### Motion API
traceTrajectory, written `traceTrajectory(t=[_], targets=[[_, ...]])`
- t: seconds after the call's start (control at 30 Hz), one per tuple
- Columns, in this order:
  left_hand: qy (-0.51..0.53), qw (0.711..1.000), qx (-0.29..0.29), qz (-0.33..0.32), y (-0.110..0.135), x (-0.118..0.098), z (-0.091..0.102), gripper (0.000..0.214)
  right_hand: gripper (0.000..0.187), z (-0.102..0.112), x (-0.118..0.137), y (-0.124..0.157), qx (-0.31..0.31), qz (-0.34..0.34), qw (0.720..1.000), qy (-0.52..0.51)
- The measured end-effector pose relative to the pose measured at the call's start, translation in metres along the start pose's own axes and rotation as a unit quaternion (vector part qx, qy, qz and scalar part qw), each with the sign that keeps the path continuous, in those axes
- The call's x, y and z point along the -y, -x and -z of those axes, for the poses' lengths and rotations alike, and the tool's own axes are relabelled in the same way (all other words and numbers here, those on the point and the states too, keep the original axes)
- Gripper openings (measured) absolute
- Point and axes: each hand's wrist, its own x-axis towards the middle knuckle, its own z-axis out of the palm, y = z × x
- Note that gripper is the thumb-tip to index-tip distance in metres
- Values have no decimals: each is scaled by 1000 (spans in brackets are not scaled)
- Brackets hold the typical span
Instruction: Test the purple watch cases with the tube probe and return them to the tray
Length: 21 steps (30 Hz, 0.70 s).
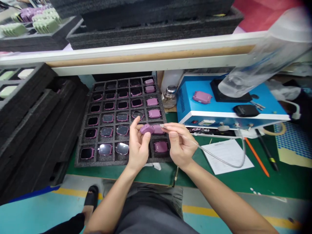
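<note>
My left hand [139, 144] is closed on a purple smartwatch case [146, 129], holding it up over the foam tray. In my right hand [181, 143] is a thin pen-like tool [163, 126], its tip close to the case; whether they touch I cannot tell. A clear hose [219, 158] runs from this tool to the front of a blue box. Below both hands lies a black foam tray [119, 121] with rows of purple watches, several screen-up. Purple cases with their backs up, such as this one [161, 147], fill its right column.
The blue box [202, 85] stands right, carrying a purple case [202, 97] and a clear plastic cylinder [263, 58]. Beside it are a glass bottle [169, 97], paper sheet [227, 156] and orange stick [257, 157]. Stacked foam trays [36, 130] stand left; a shelf edge [146, 55] crosses above.
</note>
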Motion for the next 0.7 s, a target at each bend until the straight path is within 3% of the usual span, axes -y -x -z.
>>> traceTrajectory(t=[0.1,0.17,0.3,0.7], targets=[[-65,998,22,-13,0,-4,2,31,18,1,-1,0,-13,-6,1000,15],[-38,999,11,21,-1,-4,2,26,17,2,-1,0,-24,-7,999,22],[55,994,-30,84,-1,-1,-2,35,17,1,1,-1,-21,-9,1000,19],[38,996,-38,68,2,-5,-7,27,18,-3,7,-2,25,-1,999,22]])
